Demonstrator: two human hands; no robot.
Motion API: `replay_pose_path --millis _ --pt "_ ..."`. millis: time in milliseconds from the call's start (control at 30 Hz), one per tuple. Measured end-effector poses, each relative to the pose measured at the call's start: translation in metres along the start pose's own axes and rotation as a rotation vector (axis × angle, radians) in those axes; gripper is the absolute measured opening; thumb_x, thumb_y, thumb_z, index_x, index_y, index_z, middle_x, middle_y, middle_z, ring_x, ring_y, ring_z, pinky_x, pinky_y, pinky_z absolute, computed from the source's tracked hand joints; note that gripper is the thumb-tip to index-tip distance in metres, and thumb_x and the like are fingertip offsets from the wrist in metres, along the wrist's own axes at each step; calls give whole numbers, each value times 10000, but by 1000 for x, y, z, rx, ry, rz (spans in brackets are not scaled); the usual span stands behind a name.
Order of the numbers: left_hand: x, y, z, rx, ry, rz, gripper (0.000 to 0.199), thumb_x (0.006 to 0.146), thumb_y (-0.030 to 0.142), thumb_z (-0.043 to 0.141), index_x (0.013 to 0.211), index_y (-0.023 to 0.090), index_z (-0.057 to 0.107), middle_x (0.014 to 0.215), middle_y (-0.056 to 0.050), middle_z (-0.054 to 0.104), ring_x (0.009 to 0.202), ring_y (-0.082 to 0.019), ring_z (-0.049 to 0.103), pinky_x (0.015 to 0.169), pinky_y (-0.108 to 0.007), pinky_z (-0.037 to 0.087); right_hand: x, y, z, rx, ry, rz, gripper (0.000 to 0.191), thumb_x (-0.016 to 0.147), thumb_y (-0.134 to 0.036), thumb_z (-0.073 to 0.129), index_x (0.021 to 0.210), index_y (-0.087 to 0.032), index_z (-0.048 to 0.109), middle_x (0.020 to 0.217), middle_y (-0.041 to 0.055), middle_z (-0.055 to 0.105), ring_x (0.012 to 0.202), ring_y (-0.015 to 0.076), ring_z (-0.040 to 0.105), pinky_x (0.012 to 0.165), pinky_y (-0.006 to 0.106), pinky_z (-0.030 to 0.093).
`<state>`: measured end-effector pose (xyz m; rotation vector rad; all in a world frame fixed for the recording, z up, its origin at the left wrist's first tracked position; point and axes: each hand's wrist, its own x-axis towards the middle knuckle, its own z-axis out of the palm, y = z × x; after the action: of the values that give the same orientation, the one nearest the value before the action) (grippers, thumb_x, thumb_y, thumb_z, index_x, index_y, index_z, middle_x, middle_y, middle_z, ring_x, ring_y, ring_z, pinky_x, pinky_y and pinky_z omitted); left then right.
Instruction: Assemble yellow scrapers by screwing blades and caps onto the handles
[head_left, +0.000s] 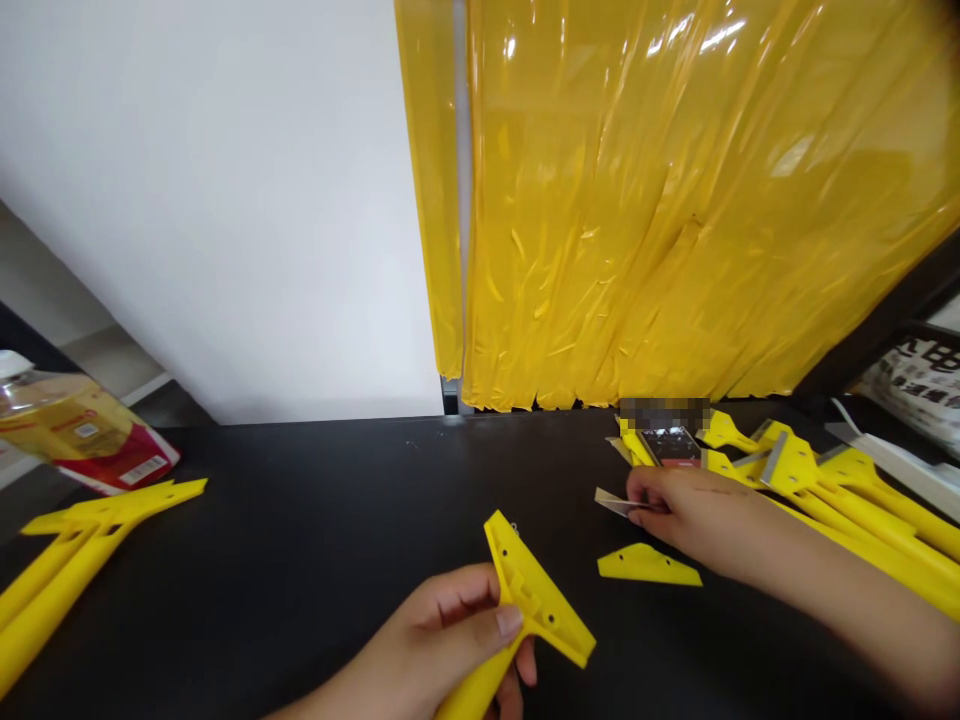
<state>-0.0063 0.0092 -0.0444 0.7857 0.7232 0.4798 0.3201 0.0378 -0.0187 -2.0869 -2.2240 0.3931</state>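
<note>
My left hand [465, 625] is wrapped round the neck of a yellow plastic scraper handle [540, 590], its wide head facing up with holes and a recess showing. My right hand [675, 505] pinches a thin flat blade [613, 502] between thumb and fingers, over the table to the right. Just below that hand a loose yellow cover plate [649, 566] with two small holes lies on the black table [322, 560]. Beyond the right hand is a dark box [671, 440], partly blurred.
Several yellow scrapers [855, 490] with metal blades lie piled at the right. More yellow handles [97, 520] lie at the left, near a bottle [82, 425] of yellowish liquid. Yellow plastic sheeting [637, 200] and a white panel [262, 200] stand behind the table.
</note>
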Motion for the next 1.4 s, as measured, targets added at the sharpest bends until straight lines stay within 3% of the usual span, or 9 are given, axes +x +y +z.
replay_pose_path --millis 100,300,467,600,700,900,1033,1200,1400 --pt "0 1 1 26 25 -16 413 794 551 834 889 169 711 697 -31 698 494 -124 653 468 -192 480 -1 -1 -3 88 -70 -26 87 887 -315 656 820 -262 675 715 -11 679 682 193 644 576 269 372" --pt "-6 3 7 79 57 -26 439 804 565 807 897 152 695 644 -19 656 513 -121 640 484 -184 467 2 -4 2 177 -163 -97 132 903 -260 616 774 -236 600 711 -40 671 668 144 630 573 224 390" --pt "-7 4 9 122 58 -54 500 770 603 811 921 141 695 616 -16 652 497 -117 615 492 -192 457 -4 -7 3 97 -68 -74 141 894 -358 684 832 -259 606 708 -38 663 648 172 633 564 256 376" --pt "-8 6 11 130 85 -33 465 802 567 797 930 130 705 632 -16 648 517 -108 603 511 -191 433 -17 -13 1 10 18 -96 46 896 -266 663 919 -283 628 888 -20 722 770 209 686 679 300 437" --pt "-10 6 11 112 95 -42 495 776 579 820 946 127 711 626 -18 654 525 -112 602 519 -197 436 -22 -16 3 -43 61 -108 129 898 -211 643 1008 -279 650 1055 17 740 928 253 712 800 352 475" --pt "-1 -3 -1 125 16 -54 545 732 640 843 936 147 732 587 -13 663 494 -115 579 471 -194 411 -22 -19 10 -119 102 -17 155 909 -253 635 1057 -236 677 1073 90 747 944 328 721 834 434 491" --pt "0 -1 -3 122 -15 -45 538 754 645 834 945 149 752 604 -19 681 495 -105 552 436 -182 348 -21 -19 8 -122 97 63 74 909 -278 622 938 -235 675 951 89 741 896 340 712 775 425 470" --pt "-9 11 5 129 20 -80 475 812 583 825 993 148 767 679 -25 702 562 -94 572 510 -174 383 -17 -14 5 -26 19 122 65 877 -309 641 837 -263 664 811 26 711 774 262 676 667 344 409" --pt "-3 4 1 110 5 -81 556 720 649 861 949 154 748 624 -13 683 512 -99 553 467 -180 380 -6 -4 6 177 -54 100 45 834 -284 655 823 -249 630 767 7 673 699 210 615 595 296 372"
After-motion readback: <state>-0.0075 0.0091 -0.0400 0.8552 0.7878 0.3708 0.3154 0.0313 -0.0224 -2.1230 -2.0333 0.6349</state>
